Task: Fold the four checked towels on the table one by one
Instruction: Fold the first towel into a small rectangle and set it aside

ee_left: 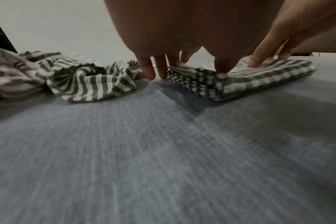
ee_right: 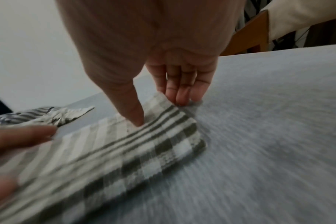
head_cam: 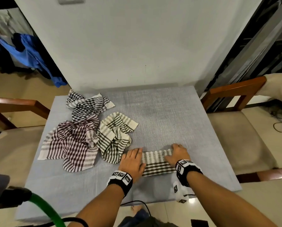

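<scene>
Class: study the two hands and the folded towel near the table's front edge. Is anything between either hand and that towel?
Nothing visible. The left hand and right hand rest directly on the folded towel. The crumpled olive-checked towel lies beside it on the left, not on it.

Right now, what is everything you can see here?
folded towel: one, olive-cream check, table's near side
dark towel: one, black-white, crumpled, far left
maroon towel: one, maroon-white, crumpled, left
olive towel: one, olive-cream, crumpled, centre-left
table: one, grey-blue, centre
left chair: one, brown-beige, table's left
right chair: one, brown-beige, table's right
garment: one, blue, hanging far left
tube: one, green, near left
left hand: one, pressing folded towel's left end
right hand: one, pressing its right end
</scene>
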Demonstrator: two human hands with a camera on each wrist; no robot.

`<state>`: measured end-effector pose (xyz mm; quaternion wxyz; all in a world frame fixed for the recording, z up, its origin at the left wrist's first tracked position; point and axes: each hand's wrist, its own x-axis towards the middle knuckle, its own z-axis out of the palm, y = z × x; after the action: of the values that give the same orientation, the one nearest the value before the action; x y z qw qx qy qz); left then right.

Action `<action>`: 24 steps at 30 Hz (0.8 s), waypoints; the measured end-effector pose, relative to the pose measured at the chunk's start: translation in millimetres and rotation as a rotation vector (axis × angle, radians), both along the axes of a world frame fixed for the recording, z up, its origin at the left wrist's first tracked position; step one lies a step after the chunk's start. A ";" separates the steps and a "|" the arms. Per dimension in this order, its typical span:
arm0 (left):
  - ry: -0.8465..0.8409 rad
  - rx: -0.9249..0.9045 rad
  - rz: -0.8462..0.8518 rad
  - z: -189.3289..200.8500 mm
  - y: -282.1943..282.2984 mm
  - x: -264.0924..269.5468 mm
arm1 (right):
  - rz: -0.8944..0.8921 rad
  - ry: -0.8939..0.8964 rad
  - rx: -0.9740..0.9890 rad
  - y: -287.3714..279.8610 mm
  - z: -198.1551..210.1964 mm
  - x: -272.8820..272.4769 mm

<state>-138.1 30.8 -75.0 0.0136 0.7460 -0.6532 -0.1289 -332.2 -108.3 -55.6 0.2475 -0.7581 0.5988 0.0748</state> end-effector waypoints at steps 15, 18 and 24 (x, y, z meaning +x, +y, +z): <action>0.379 0.191 0.017 33.1 -66.3 16.9 | 0.177 -0.240 0.300 -45.2 67.7 31.6; 0.634 0.294 0.111 40.6 -89.4 19.0 | 0.144 -0.396 0.367 -63.3 89.7 40.2; 0.987 0.271 0.257 23.4 -109.4 34.0 | -0.116 -0.553 0.423 -120.2 105.8 37.7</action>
<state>-104.1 -78.5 -51.6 0.2385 0.6656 -0.4500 -0.5456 -294.5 -228.5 50.3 0.5556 -0.6464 0.5223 -0.0250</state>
